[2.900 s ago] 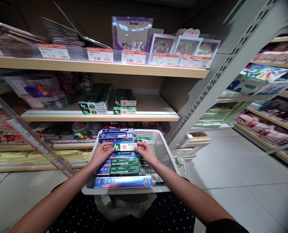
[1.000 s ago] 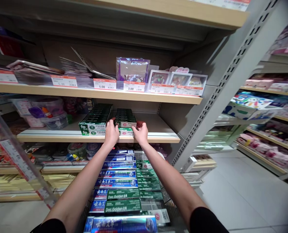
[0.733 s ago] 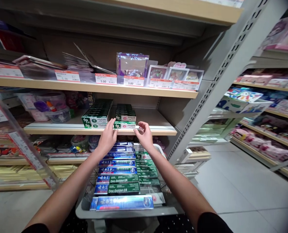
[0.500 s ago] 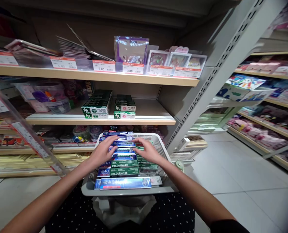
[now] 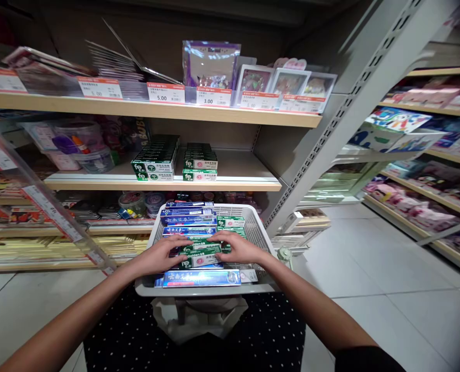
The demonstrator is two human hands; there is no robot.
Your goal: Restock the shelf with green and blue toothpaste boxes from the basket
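Note:
A light grey plastic basket (image 5: pixel 268 230) sits across my lap, holding blue and green toothpaste boxes. My left hand (image 5: pixel 160 256) and my right hand (image 5: pixel 240 248) grip a pair of green toothpaste boxes (image 5: pixel 201 260) from opposite ends. These boxes are tipped so that their white-and-green faces show. In front of them lies a long blue toothpaste box (image 5: pixel 201 278), near the basket's close rim. More blue boxes (image 5: pixel 189 218) fill the far left of the basket, and other green boxes (image 5: pixel 230 222) are stacked at its far right.
Ahead, the middle shelf (image 5: pixel 230 184) carries two stacks of green boxes (image 5: pixel 156 157). Above it, a price-tagged shelf (image 5: pixel 137 106) holds packaged goods. A slotted grey upright (image 5: pixel 342 108) rises on the right, beside a tiled aisle (image 5: pixel 369 258). Plastic tubs (image 5: pixel 84 150) stand at left.
Both hands have come nearer to me and closed on the green boxes, which are now tilted with their faces toward me. The view has shifted slightly.

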